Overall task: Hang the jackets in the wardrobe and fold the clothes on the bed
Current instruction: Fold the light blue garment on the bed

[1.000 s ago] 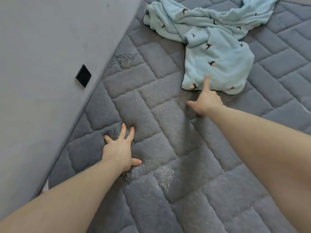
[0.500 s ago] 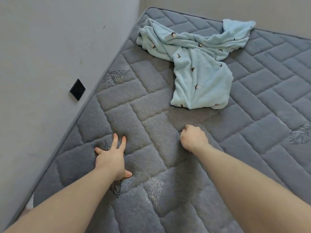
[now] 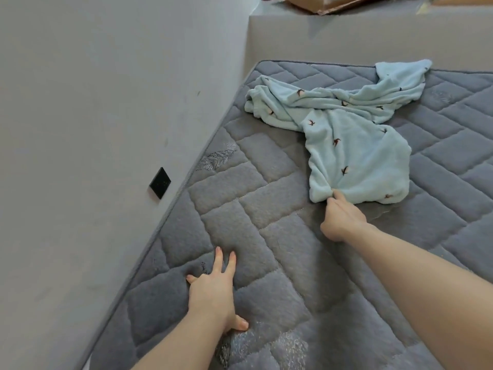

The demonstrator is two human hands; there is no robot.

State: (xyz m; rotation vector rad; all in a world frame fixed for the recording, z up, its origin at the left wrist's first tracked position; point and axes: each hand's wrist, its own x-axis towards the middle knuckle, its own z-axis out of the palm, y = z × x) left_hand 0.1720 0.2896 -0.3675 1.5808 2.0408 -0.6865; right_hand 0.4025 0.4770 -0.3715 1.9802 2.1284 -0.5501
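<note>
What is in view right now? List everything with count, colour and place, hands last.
Garment: one, pale blue fleece with small dark bird prints, crumpled on the far part of the mattress.
Mattress: one, grey quilted, set against the wall.
Wall: pale grey, to the left of the mattress.
Wall plate: one, black square, low on the wall.
Ledge: one, grey, beyond the mattress; brown item on top, cut off by the frame.
Left hand: fingers spread, pressing flat on the mattress.
Right hand: pinching the near edge of the garment.
</note>
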